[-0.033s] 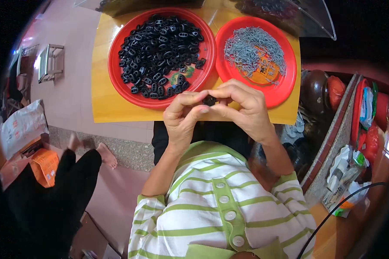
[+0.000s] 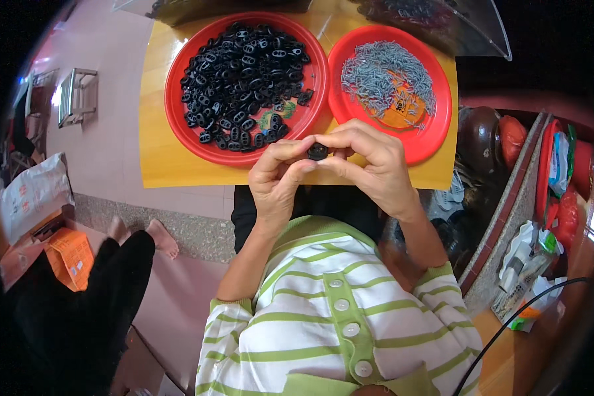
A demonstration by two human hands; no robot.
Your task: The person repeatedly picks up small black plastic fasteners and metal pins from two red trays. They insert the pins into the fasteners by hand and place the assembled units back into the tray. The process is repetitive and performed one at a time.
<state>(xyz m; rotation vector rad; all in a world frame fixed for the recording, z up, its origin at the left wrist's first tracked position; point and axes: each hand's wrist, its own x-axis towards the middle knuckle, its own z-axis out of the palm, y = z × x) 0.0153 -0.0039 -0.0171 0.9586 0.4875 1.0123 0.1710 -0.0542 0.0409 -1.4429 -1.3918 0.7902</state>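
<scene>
My left hand (image 2: pixel 275 178) and my right hand (image 2: pixel 376 168) meet above the near edge of the yellow table. Between their thumbs and index fingers they pinch one small black plastic piece (image 2: pixel 318 152), its rounded face showing. Just beyond my left hand lies a round red tray (image 2: pixel 178 135) heaped with black two-holed oval plastic pieces (image 2: pixel 244 72). A second red plate (image 2: pixel 440 99), beyond my right hand, holds a pile of small slim grey metal parts (image 2: pixel 379 76); whether these are screws or springs is too small to tell.
Clear plastic bins (image 2: pixel 478 33) with dark pieces stand along the table's far side. To the left, another person's dark-clothed legs (image 2: pixel 112 284) and bare feet show beside an orange bag (image 2: pixel 70 257). A brown jar (image 2: pixel 480 135) and bagged goods are at the right. A black cable (image 2: pixel 508 323) curves at lower right.
The black piece has tilted between my fingertips, so more of its rounded face shows. My hands stay almost in place. The other person's farther foot at the left has shifted slightly.
</scene>
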